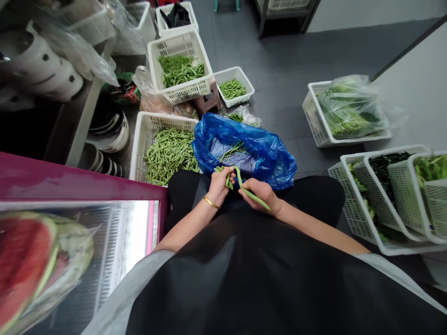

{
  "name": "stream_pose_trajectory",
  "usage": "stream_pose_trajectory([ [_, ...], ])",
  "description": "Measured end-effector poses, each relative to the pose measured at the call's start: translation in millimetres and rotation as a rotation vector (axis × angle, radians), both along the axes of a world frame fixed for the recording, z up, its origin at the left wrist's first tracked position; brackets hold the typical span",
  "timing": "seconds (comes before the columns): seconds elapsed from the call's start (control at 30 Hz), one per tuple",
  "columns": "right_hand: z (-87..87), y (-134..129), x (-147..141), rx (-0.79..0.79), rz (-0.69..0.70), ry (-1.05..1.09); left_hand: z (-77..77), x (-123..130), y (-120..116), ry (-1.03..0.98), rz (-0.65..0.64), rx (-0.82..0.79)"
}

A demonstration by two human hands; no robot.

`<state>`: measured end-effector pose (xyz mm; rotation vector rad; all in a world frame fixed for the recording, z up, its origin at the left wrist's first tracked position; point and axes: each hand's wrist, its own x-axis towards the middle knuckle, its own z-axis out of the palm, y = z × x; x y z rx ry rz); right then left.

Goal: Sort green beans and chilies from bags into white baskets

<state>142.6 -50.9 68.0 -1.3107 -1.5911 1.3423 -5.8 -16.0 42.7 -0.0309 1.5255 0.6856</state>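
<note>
My left hand (220, 187) pinches a few short green bean pieces (227, 179) above my lap. My right hand (261, 194) grips a long green bean (248, 190), whose far end sticks out past my fingers at the lower right and whose upper end curves up toward my left hand. Just beyond both hands lies a crumpled blue plastic bag (268, 158) holding a few thin beans. To the left of the bag, a white plastic basket (164, 122) is heaped with cut green beans (169, 156).
Further baskets and a small tray (230, 72) of beans stand on the grey floor ahead. Bagged and loose greens fill white baskets (363, 204) at the right. Left of me are a magenta-rimmed display freezer (80, 184), wrapped cut watermelon and stacked bowls (108, 132).
</note>
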Motion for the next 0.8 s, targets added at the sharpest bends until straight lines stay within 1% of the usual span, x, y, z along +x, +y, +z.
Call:
stream_pose_trajectory([
  [0.03,0.3,-2,-1,0.053,0.073,-0.018,-1.6,0,1,0.013,0.012,-0.004],
  [0.07,0.6,-3,-2,0.066,0.116,-0.016,-1.5,-1,2,0.003,0.016,-0.003],
  [0.1,0.9,-1,-1,0.034,0.12,0.003,0.4,-3,4,-0.039,0.012,0.006],
  [0.13,1.3,2,1,-0.04,0.084,0.04,4.3,-6,5,-0.106,0.005,0.032],
  [0.17,1.6,7,5,-0.145,0.011,0.102,10.3,-10,6,-0.184,-0.007,0.077],
  [0.23,0.8,20,12,-0.416,-0.188,0.281,27.0,-16,5,-0.342,-0.071,0.181],
  [0.27,-0.8,26,15,-0.559,-0.275,0.379,36.8,-18,3,-0.41,-0.132,0.212],
  [0.3,-3.1,31,16,-0.696,-0.333,0.473,46.5,-20,2,-0.47,-0.212,0.218],
  [0.37,-9.3,33,13,-0.932,-0.358,0.612,62.5,-22,1,-0.561,-0.353,0.202],
  [0.4,-12.6,32,10,-1.021,-0.358,0.651,67.1,-23,3,-0.565,-0.369,0.206],
  [0.43,-15.4,30,7,-1.08,-0.362,0.676,68.8,-24,6,-0.527,-0.34,0.228],
  [0.47,-17.5,28,5,-1.11,-0.365,0.69,67.4,-26,12,-0.457,-0.276,0.26],
  [0.5,-18.8,26,3,-1.115,-0.361,0.692,63.1,-28,18,-0.372,-0.203,0.29],
  [0.53,-19.2,26,3,-1.104,-0.347,0.682,56.5,-31,23,-0.297,-0.157,0.305],
  [0.57,-18.8,26,5,-1.089,-0.321,0.663,48.4,-32,27,-0.248,-0.158,0.3],
  [0.63,-17.0,30,8,-1.065,-0.236,0.604,31.4,-32,28,-0.244,-0.265,0.247],
  [0.7,-15.5,34,11,-1.008,-0.139,0.528,18.9,-25,20,-0.323,-0.393,0.16],
  [0.73,-15.6,35,10,-0.943,-0.095,0.468,15.6,-20,14,-0.368,-0.422,0.12],
  [0.8,-18.4,34,8,-0.715,-0.06,0.265,15.0,-10,3,-0.42,-0.402,0.049],
])
